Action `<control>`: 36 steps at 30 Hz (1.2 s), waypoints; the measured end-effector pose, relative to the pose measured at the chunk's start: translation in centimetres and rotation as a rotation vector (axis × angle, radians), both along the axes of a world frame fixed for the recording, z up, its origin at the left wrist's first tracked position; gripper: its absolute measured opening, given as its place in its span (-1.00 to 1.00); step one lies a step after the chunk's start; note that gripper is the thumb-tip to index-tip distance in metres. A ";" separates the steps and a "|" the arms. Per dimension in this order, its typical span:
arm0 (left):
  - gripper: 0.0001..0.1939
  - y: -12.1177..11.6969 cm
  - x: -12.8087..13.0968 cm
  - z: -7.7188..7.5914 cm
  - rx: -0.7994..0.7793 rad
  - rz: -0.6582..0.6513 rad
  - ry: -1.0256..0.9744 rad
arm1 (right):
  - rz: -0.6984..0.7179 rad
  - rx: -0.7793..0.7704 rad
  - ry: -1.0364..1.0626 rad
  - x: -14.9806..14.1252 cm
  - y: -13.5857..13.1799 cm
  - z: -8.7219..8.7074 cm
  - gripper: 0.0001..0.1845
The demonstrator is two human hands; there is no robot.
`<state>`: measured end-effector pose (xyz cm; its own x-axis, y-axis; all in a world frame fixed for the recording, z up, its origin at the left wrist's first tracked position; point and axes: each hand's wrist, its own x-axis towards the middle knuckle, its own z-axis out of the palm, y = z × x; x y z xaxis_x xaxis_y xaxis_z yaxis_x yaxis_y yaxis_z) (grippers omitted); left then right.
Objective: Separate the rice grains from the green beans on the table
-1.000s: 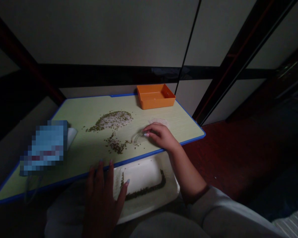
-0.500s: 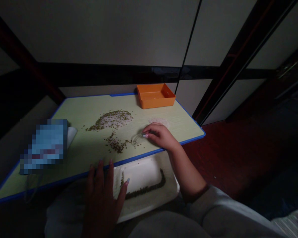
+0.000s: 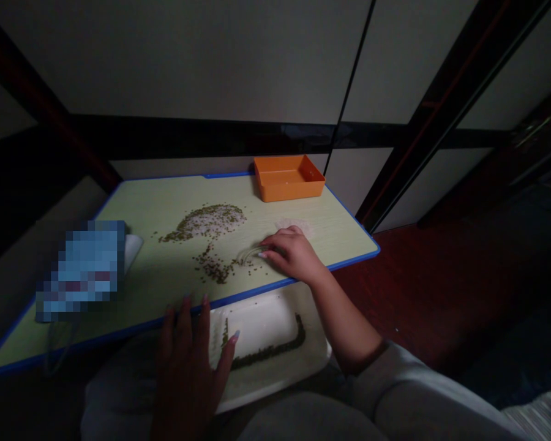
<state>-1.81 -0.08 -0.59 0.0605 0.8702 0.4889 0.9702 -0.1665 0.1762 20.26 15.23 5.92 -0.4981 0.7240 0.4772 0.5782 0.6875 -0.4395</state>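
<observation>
My right hand [image 3: 294, 256] is closed on a clear, curved piece [image 3: 247, 253], perhaps plastic, low over the table. Its tip is by a small scatter of green beans and pale grains [image 3: 214, 268]. Farther back lies a bigger mixed pile [image 3: 210, 222] of the same. Behind my right hand is a patch of pale grains [image 3: 298, 225]. My left hand [image 3: 188, 355] has its fingers spread, fingertips at the table's near edge and thumb over a white tray [image 3: 280, 383]. Green beans [image 3: 266, 353] line the sides of that tray, which sits on my lap partly under the table.
A yellow table [image 3: 160, 190] with a blue rim stands against pale cabinet panels [image 3: 220, 61]. At its back right is an orange box [image 3: 287, 193]. A blurred-out blue object [image 3: 87, 263] lies at the left. Dark red floor [image 3: 408, 288] shows to the right.
My right hand has shifted slightly left with the clear curved piece, toward the small scatter. My left hand and the tray have stayed in place.
</observation>
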 end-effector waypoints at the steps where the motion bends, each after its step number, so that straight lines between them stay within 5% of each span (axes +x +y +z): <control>1: -0.22 0.0 0.0 0.0 0.000 -0.001 0.002 | -0.016 -0.011 -0.018 -0.2 -0.1 0.0 -0.80; 21: -0.23 -0.2 0.0 -0.2 -0.032 0.033 0.003 | -0.011 -0.004 -0.143 -1.6 -0.5 0.0 -0.70; 36: -0.22 -0.1 -0.2 -0.3 -0.019 0.023 0.025 | 0.133 -0.057 -0.105 -1.1 -0.6 0.3 -0.73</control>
